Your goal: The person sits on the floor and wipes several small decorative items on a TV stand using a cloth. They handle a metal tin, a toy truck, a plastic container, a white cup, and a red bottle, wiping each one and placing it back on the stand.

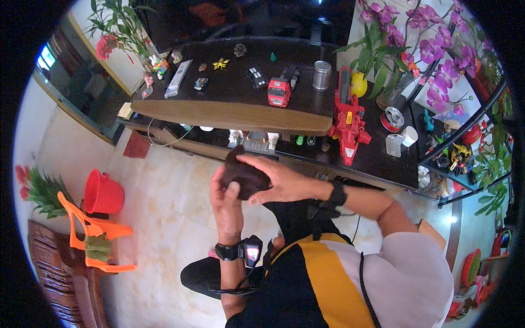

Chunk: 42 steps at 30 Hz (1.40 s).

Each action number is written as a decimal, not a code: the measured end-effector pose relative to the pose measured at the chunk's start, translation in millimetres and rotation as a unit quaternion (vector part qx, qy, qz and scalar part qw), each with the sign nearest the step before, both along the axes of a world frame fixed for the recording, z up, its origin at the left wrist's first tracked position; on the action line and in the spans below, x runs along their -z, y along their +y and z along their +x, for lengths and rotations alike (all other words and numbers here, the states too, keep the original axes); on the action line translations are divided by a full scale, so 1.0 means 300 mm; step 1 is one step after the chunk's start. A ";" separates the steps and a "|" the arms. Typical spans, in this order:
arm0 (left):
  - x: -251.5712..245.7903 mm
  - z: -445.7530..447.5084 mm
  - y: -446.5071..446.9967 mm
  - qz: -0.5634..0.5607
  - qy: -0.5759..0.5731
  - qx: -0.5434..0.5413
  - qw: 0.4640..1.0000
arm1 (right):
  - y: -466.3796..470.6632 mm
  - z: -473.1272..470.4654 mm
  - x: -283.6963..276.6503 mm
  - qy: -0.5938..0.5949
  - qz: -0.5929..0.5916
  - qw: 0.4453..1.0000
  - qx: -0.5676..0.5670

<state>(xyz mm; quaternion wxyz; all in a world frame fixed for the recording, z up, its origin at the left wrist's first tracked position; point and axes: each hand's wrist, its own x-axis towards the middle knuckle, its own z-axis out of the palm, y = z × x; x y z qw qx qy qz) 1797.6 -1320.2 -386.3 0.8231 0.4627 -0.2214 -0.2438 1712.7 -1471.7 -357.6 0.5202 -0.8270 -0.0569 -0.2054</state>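
Both my hands hold a crumpled dark brown cloth [246,176] in front of the cabinet, above the tiled floor. My left hand [224,192] grips its left side, with the thumb pressed on top. From the right, my right hand [283,180] holds the cloth between its thumb and fingers. What lies under the cloth, if anything, is hidden. Beyond my hands, a red toy truck [279,91], a small black toy car [201,84] and a metal tin [321,76] stand on the dark cabinet top.
A large red toy [348,127] lies at the cabinet's right part, near purple orchids [445,88] and a glass shelf with toys. A white power strip [178,78] lies at the top's left. On the floor at left are a red bucket [103,192] and an orange plastic chair [110,229].
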 end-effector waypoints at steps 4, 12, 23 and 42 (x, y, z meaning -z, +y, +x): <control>-0.062 0.014 -0.068 0.106 -0.128 0.085 0.982 | -0.030 -0.007 0.108 0.024 0.353 0.935 -0.002; -0.008 0.193 -0.434 0.218 -0.288 -0.081 0.929 | -0.226 -0.300 0.024 0.047 0.344 0.935 0.071; 0.009 0.230 -0.854 0.325 -0.430 -0.101 0.836 | -0.342 -0.500 0.058 0.090 0.319 0.936 0.117; -0.019 0.191 -0.421 0.054 0.082 0.038 0.994 | -0.326 -0.403 0.102 0.132 0.354 0.926 -0.024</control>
